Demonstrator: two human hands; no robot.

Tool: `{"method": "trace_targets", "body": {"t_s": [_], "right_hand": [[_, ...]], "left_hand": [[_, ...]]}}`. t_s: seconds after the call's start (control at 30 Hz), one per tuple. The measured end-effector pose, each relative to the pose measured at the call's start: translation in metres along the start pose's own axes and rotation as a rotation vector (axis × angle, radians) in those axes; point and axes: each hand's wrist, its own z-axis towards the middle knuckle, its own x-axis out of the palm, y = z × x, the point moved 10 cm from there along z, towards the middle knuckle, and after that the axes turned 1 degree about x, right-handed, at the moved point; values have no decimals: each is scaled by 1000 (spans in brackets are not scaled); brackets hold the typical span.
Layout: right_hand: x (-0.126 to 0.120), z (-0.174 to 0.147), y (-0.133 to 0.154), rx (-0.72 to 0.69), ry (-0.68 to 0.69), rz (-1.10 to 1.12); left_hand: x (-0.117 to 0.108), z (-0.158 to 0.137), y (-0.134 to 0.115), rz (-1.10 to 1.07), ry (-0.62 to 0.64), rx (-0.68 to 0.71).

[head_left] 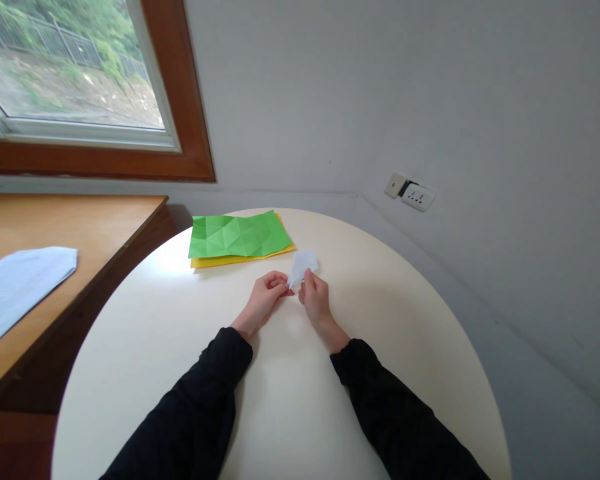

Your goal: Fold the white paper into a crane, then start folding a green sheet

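Observation:
Between my two hands is a small piece of folded white paper [304, 262], narrow towards me and wider at its far end. My left hand [269, 292] pinches its narrow near tip, with the fingertips pressed together. On the paper's right edge, the thumb and curled fingers of my right hand [315, 293] are closed. A small red bit shows under the left fingertips; I cannot make out what it is. Just beyond lies a creased green sheet of paper [240, 235] on top of a yellow sheet [215, 263].
Everything rests on a round white table [405, 347]. To the left stands a wooden desk [105, 220] with a folded pale blue paper or cloth [25, 287] on it. A window [80, 67] and a wall socket [419, 197] are behind.

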Motion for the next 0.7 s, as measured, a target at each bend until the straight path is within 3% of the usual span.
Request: {"method": "trace_targets", "body": {"t_s": [0.2,0.4,0.53,0.7], "right_hand": [[-3,-1,1,0,-6,-4],[19,-7,5,65,174,82],[31,-13,8,114,259,108],[32,-16,16,127,270,167]], "left_hand": [[-2,1,1,22,-8,3],[-6,3,-1,-10,-8,-17],[-1,2,-6,-88,91,-20],[-9,4,-7,-93,49,-14]]}}
